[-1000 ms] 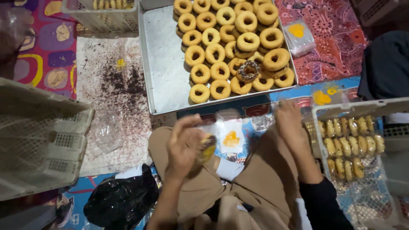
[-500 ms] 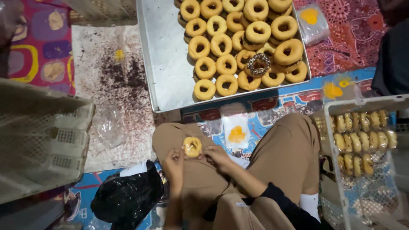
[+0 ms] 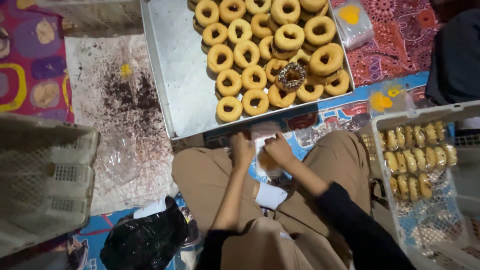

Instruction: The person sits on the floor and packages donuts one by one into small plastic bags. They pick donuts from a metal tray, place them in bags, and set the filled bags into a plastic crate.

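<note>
Just below the metal tray (image 3: 170, 75) of doughnuts, left hand (image 3: 242, 149) and right hand (image 3: 278, 149) both pinch shut on a clear bag (image 3: 264, 152) around one doughnut, apparently mid-bagging.

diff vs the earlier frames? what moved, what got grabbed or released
Both hands came together over the lap: the left hand and right hand now both grip a small clear bag with the doughnut inside it; half a second ago the doughnut sat bare between them. The tray of doughnuts and the white crate of bagged ones stayed put.
</note>
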